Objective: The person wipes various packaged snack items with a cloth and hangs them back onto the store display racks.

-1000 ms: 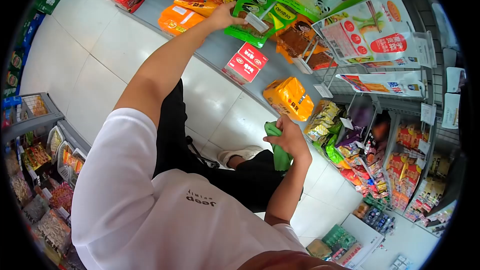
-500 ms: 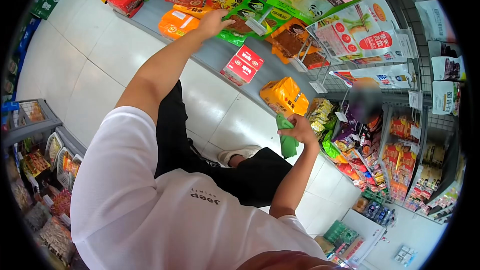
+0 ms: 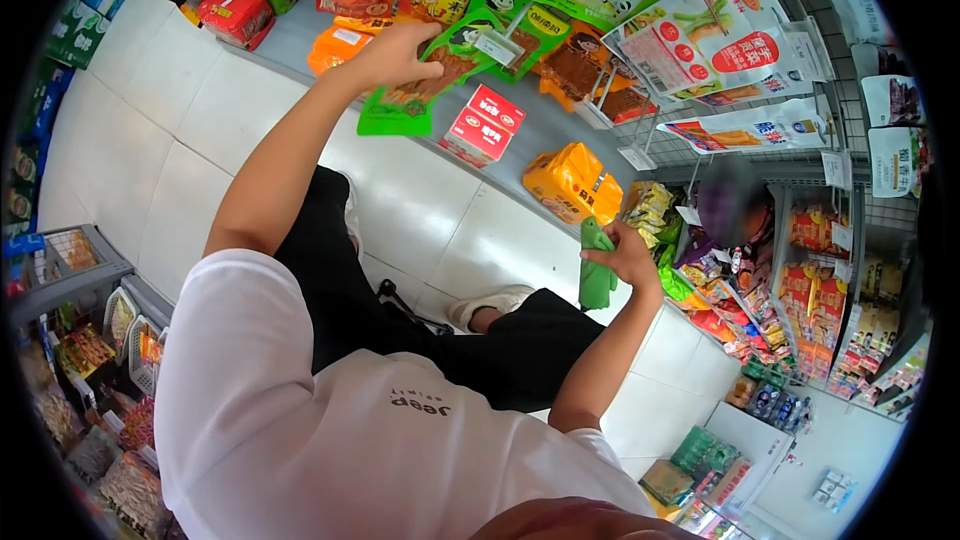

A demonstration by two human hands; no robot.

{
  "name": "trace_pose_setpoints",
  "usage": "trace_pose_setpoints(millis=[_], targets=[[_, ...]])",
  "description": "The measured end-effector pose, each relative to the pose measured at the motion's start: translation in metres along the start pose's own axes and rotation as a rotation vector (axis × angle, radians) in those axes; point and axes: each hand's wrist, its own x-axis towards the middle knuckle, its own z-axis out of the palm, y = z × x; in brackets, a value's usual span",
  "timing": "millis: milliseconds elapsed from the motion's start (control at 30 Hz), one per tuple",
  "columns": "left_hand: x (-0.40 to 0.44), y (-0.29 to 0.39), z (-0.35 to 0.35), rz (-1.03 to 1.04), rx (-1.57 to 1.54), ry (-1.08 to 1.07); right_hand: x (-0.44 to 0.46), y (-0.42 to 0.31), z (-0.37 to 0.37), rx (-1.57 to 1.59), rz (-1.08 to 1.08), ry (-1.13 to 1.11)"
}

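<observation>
The left hand (image 3: 395,57) grips a green packet (image 3: 397,116), fingertips partly hidden. The right hand (image 3: 630,258) pinches a bunched green cloth (image 3: 597,282).

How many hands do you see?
2. The left hand is at the shelf, gripping a green snack bag; the right hand holds a green cloth over the floor. No others show.

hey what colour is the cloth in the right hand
The cloth in the right hand is green, seen best in the head view.
</observation>
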Motion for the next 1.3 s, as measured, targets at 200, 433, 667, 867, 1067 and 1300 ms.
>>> trace_pose_setpoints(millis=[200,433,667,867,1067,1300], targets=[[-0.021,-0.004,-0.028,-0.049,-0.294,-0.472,-0.008,0.004,-0.009,-0.063,0.086,0.004],[-0.051,0.02,-0.034,-0.151,-0.366,-0.916,-0.003,0.035,-0.005,-0.01,0.034,0.049],[-0.047,0.106,0.02,-0.269,-0.988,-0.501,-0.009,-0.058,-0.017,0.282,-0.126,0.511],[-0.057,0.15,0.072,-0.693,-1.326,-0.284,-0.008,-0.086,0.009,0.368,-0.416,1.054],[-0.063,0.169,0.09,-0.428,-1.256,-0.352,-0.001,-0.129,0.061,0.01,-0.714,0.793],[-0.069,0.163,0.098,-0.314,-1.148,-0.514,0.032,-0.095,0.063,-0.035,-0.564,0.915]])
